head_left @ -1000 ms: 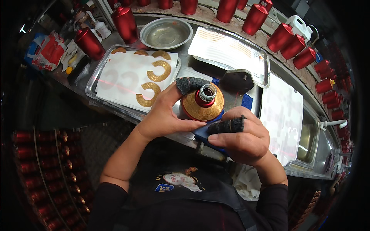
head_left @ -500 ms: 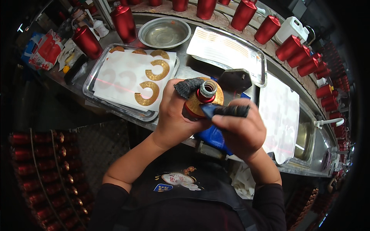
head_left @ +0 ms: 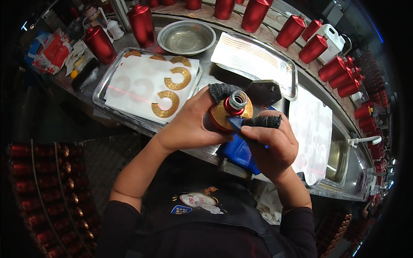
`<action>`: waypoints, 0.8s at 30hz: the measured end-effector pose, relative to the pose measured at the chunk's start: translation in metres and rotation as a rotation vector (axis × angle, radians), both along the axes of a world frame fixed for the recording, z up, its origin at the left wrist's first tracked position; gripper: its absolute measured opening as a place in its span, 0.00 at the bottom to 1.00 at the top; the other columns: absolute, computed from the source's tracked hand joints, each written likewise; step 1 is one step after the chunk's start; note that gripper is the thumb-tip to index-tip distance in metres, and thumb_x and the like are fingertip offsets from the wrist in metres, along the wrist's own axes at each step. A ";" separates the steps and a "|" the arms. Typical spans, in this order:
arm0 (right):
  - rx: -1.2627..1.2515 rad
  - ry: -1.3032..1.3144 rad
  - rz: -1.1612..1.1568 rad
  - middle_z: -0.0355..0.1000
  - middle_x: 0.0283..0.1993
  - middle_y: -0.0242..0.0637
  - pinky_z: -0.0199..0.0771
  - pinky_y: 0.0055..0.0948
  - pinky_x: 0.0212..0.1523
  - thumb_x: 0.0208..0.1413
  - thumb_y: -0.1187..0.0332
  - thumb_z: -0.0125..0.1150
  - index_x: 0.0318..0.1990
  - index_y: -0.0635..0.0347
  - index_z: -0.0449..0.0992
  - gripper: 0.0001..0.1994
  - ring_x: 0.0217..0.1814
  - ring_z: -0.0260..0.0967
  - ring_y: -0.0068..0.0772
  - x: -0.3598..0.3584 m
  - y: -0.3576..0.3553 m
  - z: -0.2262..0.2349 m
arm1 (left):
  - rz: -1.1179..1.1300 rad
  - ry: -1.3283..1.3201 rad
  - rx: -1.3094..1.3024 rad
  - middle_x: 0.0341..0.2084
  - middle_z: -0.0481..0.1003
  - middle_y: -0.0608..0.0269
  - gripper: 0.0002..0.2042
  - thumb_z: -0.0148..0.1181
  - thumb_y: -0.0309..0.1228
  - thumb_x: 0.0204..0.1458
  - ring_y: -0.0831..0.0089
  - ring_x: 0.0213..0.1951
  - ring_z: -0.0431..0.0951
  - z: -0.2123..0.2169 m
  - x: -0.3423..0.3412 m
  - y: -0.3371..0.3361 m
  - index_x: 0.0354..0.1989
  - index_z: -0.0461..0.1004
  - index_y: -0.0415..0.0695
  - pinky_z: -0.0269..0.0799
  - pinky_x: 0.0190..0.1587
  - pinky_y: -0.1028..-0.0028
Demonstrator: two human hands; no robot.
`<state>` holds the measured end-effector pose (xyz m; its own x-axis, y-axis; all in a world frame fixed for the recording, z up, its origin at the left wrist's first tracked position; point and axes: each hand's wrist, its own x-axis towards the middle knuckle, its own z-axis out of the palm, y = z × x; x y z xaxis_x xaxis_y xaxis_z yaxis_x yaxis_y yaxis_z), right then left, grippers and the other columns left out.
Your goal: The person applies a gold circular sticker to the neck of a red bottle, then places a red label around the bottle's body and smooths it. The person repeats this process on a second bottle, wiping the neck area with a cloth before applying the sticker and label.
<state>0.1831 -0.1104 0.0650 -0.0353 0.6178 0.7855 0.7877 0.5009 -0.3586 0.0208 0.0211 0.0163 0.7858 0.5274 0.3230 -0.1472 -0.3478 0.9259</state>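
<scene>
My left hand (head_left: 183, 124) is wrapped round a red metallic bottle (head_left: 218, 125) with a bare threaded mouth, tilted toward me. A dark knit cover sits on one of its digits, beside the neck. Round the bottle's shoulder lies a gold ring-shaped decal (head_left: 220, 112). Pinched in my right hand (head_left: 275, 146) is a small blue scraper (head_left: 234, 122), its edge against the gold decal just below the neck. Another knit cover is on a finger of that hand. The bottle's lower body is mostly hidden by my hands.
Left, a metal tray (head_left: 98, 89) holds white backing paper with gold C-shaped decals (head_left: 165, 104). Behind stand a steel bowl (head_left: 187, 38) and a second tray (head_left: 294, 81). Red bottles (head_left: 290, 31) line a curved conveyor. A blue-padded fixture (head_left: 241, 155) is under my hands; a sink (head_left: 340, 161) lies right.
My hands and the bottle have shifted slightly right, and the scraper stays against the decal. Several red bottles on the conveyor have moved left.
</scene>
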 end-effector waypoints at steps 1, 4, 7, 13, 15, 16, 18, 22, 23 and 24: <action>0.003 -0.038 0.001 0.74 0.32 0.38 0.75 0.34 0.35 0.39 0.82 0.68 0.37 0.60 0.83 0.14 0.35 0.73 0.41 -0.005 0.001 -0.002 | 0.046 0.000 0.061 0.53 0.72 0.54 0.37 0.78 0.33 0.38 0.54 0.56 0.74 0.000 0.001 -0.001 0.61 0.69 0.45 0.70 0.60 0.62; 0.000 -0.122 0.022 0.73 0.33 0.36 0.76 0.35 0.36 0.42 0.80 0.66 0.38 0.60 0.84 0.13 0.37 0.73 0.40 -0.020 -0.003 -0.007 | 0.172 -0.030 0.169 0.52 0.71 0.52 0.34 0.77 0.34 0.40 0.51 0.54 0.74 -0.004 0.007 -0.012 0.59 0.70 0.44 0.71 0.59 0.61; 0.095 0.018 0.030 0.74 0.32 0.36 0.77 0.34 0.36 0.42 0.79 0.66 0.41 0.61 0.84 0.15 0.35 0.73 0.39 -0.020 -0.005 -0.009 | 0.257 -0.035 0.225 0.52 0.71 0.51 0.34 0.77 0.34 0.40 0.50 0.54 0.74 -0.005 0.010 -0.018 0.58 0.70 0.43 0.70 0.58 0.60; 0.004 -0.170 0.122 0.74 0.31 0.34 0.76 0.34 0.37 0.42 0.78 0.68 0.37 0.59 0.84 0.12 0.36 0.74 0.40 -0.004 -0.003 -0.004 | 0.321 -0.055 0.329 0.50 0.70 0.51 0.36 0.78 0.35 0.37 0.51 0.50 0.75 -0.008 0.011 -0.022 0.58 0.70 0.44 0.72 0.54 0.59; 0.030 -0.003 -0.047 0.73 0.31 0.34 0.76 0.34 0.36 0.42 0.79 0.68 0.37 0.59 0.84 0.12 0.35 0.75 0.39 -0.007 -0.004 -0.002 | 0.344 -0.073 0.338 0.50 0.70 0.51 0.36 0.78 0.36 0.38 0.51 0.51 0.74 -0.011 0.011 -0.024 0.59 0.70 0.44 0.72 0.54 0.59; 0.015 -0.038 -0.002 0.73 0.31 0.34 0.76 0.33 0.35 0.41 0.79 0.68 0.37 0.60 0.84 0.12 0.35 0.75 0.39 -0.009 -0.005 -0.001 | 0.352 -0.094 0.333 0.49 0.70 0.51 0.36 0.79 0.39 0.38 0.51 0.51 0.74 -0.013 0.011 -0.025 0.59 0.70 0.44 0.72 0.53 0.59; 0.009 -0.057 0.077 0.74 0.31 0.36 0.76 0.33 0.34 0.41 0.81 0.68 0.38 0.61 0.83 0.13 0.34 0.75 0.40 -0.014 -0.007 -0.002 | 0.419 -0.078 0.396 0.49 0.69 0.51 0.37 0.79 0.40 0.38 0.51 0.50 0.73 -0.016 0.013 -0.026 0.59 0.70 0.45 0.71 0.52 0.59; 0.030 -0.036 -0.053 0.74 0.32 0.36 0.76 0.34 0.35 0.41 0.80 0.67 0.38 0.60 0.84 0.13 0.35 0.75 0.42 -0.012 -0.008 -0.001 | 0.504 -0.076 0.437 0.47 0.68 0.53 0.37 0.80 0.43 0.37 0.51 0.49 0.72 -0.019 0.018 -0.030 0.58 0.71 0.46 0.71 0.51 0.59; -0.007 -0.056 -0.083 0.74 0.32 0.36 0.76 0.34 0.35 0.41 0.80 0.67 0.38 0.60 0.84 0.13 0.35 0.75 0.42 -0.010 -0.004 -0.001 | 0.516 -0.077 0.447 0.47 0.68 0.53 0.37 0.80 0.43 0.37 0.51 0.49 0.72 -0.019 0.018 -0.031 0.58 0.71 0.47 0.71 0.51 0.59; 0.001 -0.159 0.019 0.75 0.32 0.36 0.76 0.34 0.36 0.41 0.82 0.68 0.38 0.60 0.83 0.14 0.35 0.75 0.42 -0.008 -0.006 0.000 | 0.535 -0.058 0.457 0.47 0.67 0.53 0.38 0.80 0.44 0.36 0.52 0.49 0.72 -0.020 0.019 -0.031 0.58 0.71 0.47 0.71 0.51 0.59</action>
